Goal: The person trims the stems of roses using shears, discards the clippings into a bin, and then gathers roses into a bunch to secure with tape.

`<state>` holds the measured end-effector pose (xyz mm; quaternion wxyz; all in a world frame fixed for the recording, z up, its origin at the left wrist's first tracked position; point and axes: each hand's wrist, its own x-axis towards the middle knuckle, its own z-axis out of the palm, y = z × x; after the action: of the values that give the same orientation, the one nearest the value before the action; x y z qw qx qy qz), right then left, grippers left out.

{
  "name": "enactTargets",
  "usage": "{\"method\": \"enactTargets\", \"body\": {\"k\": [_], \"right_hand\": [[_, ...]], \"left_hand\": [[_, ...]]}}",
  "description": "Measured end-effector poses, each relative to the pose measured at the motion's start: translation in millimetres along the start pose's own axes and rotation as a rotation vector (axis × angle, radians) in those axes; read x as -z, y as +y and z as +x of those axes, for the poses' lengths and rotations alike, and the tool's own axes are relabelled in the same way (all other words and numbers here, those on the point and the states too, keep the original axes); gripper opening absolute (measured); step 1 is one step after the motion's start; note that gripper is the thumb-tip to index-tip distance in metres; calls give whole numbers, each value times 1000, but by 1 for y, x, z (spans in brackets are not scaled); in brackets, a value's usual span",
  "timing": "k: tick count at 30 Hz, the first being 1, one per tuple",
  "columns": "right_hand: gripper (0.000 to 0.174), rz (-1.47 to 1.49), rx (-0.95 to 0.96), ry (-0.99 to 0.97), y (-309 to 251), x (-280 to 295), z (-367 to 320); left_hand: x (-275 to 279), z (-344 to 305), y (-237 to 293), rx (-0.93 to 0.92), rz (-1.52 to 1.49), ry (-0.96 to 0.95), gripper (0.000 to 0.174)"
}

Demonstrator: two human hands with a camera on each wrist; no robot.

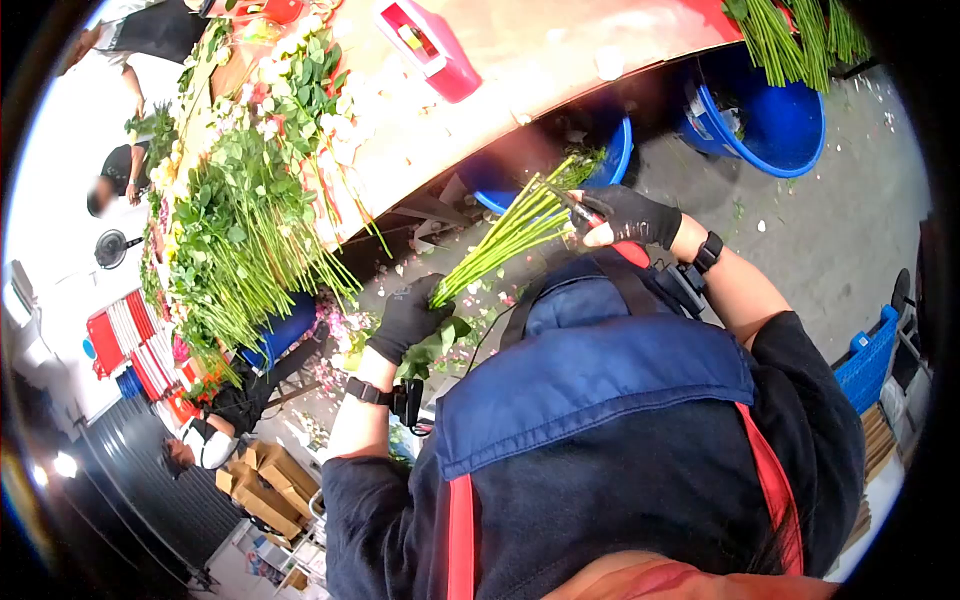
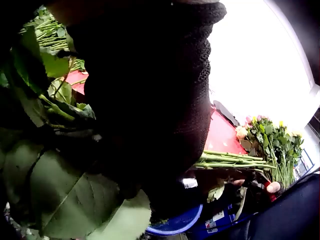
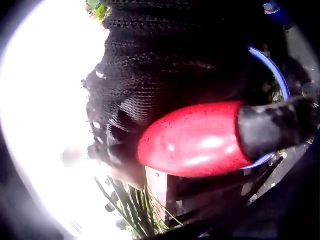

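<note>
In the head view a bundle of green stems [image 1: 505, 240] slants up from the left hand [image 1: 411, 318], whose black-gloved fingers are curled round it. At the bundle's far end the gloved right hand [image 1: 632, 218] grips red-handled cutters [image 1: 632, 253], their dark blades at the stems. The left wrist view shows the left hand [image 2: 150, 95] large and dark, large leaves [image 2: 65, 195] beside it and the stems [image 2: 235, 161] pointing right. One red handle [image 3: 195, 140] sticks out of the right hand [image 3: 145, 65] in the right wrist view; the blades are hidden there.
A table [image 1: 540, 60] carries a pink-red holder [image 1: 430, 50] and a heap of leafy flowers [image 1: 240, 210]. Blue buckets [image 1: 775, 130] stand beneath its edge. Petals and scraps lie on the grey floor [image 1: 850, 190]. Cardboard boxes [image 1: 265, 487] and other people are at the left.
</note>
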<state>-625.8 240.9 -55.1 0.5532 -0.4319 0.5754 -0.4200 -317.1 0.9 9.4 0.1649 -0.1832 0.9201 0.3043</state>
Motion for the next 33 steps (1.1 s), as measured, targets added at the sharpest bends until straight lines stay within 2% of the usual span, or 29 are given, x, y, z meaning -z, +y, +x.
{"method": "enactTargets", "body": {"k": [2, 5, 6, 9, 10, 11, 13, 14, 15, 16, 18, 19, 20, 21, 22, 24, 26, 27, 29, 30, 31, 33], "right_hand": [[38, -90, -18, -21, 12, 1, 3], [28, 175, -143, 121, 21, -15, 9], [24, -107, -169, 121, 21, -10, 17], [25, 12, 157, 435, 29, 12, 53], [28, -265, -14, 455, -3, 30, 65], [30, -539, -188, 474, -35, 50, 77], [27, -962, 83, 764, 2, 92, 121], [28, -969, -194, 659, -27, 105, 135], [29, -1016, -280, 782, -11, 123, 166], [31, -1039, -50, 839, 7, 142, 180], [32, -1031, 34, 852, 9, 151, 196], [32, -981, 77, 824, 5, 149, 198], [33, -900, 126, 766, -4, 137, 194], [41, -720, 140, 587, -21, 115, 186], [50, -530, 124, 420, -39, 92, 177], [60, -448, 238, 229, -102, 17, 104], [58, -736, 495, -41, -79, -29, 106], [54, -906, 628, 38, -84, -43, 77], [44, -889, 390, 239, -58, -59, 53], [39, -835, 551, 406, -43, -49, 47], [37, -838, 463, 459, -49, -36, 31], [35, -824, 296, 566, -74, 2, -6]], "left_hand": [[-1, 0, -3, 56, -53, -46, 38], [-5, -3, -13, 207, -234, -136, 38], [-5, -4, -17, 268, -310, -164, 39], [4, -8, -23, 185, -523, -198, 39], [6, -12, -29, 268, -571, -237, 38], [10, -14, -32, 351, -764, -318, 40], [26, -18, -23, 357, -607, -338, 50], [25, -25, -30, 306, -551, -280, 52], [12, -35, -46, 229, -502, -219, 53], [-6, -40, -81, 144, -324, -228, 57], [16, -37, -39, 149, -433, -163, 57], [24, -37, -22, 320, -322, -187, 50], [26, -38, -20, 398, -250, -168, 44], [26, -39, -25, 200, -58, -75, 41], [31, -35, -22, 148, 95, -55, 39], [45, -25, -14, 33, 325, -20, 36], [59, -1, 5, -102, 492, 6, 33], [71, 11, 24, -155, 484, 21, 32], [91, 40, 55, -294, 563, 53, 34], [99, 54, 79, -292, 703, 19, 36], [111, 64, 119, -278, 724, 49, 35], [116, 103, 145, -525, 824, 409, 33]]}}
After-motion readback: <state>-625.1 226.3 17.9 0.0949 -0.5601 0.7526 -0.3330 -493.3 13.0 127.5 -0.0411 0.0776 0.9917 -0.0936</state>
